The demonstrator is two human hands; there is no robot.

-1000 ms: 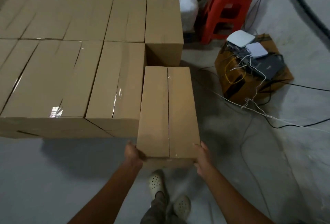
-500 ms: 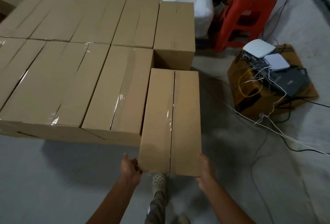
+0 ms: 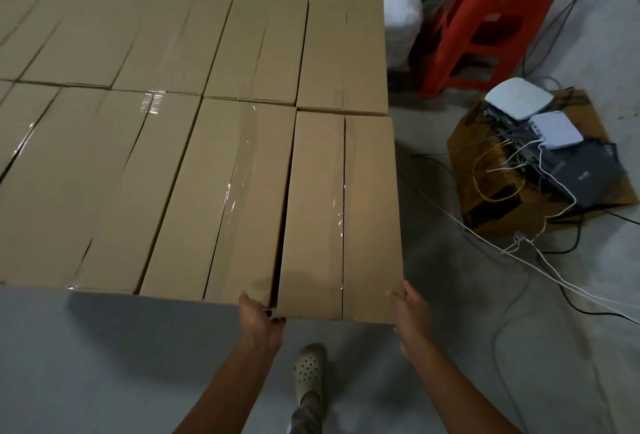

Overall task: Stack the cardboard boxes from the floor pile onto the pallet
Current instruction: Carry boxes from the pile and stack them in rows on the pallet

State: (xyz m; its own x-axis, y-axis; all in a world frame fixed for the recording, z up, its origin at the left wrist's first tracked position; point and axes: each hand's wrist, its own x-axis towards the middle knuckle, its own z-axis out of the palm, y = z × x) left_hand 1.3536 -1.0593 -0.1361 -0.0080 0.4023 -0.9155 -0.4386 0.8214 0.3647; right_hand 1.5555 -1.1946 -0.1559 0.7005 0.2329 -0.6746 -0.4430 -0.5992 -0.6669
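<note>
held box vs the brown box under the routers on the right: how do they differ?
The held box is plain pale cardboard with a clear-taped centre seam; the floor box is darker orange-brown with black print.
The held box's top is bare; the floor box carries routers and cables.
The left hand and right hand hold the held box's near corners; neither touches the floor box.
Both are cardboard.

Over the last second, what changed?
The cardboard box moved forward into the gap at the near row's right end, beside the neighbouring box, up to the back-row box. The left hand and right hand still hold its near corners; everything else unmoved.
</note>
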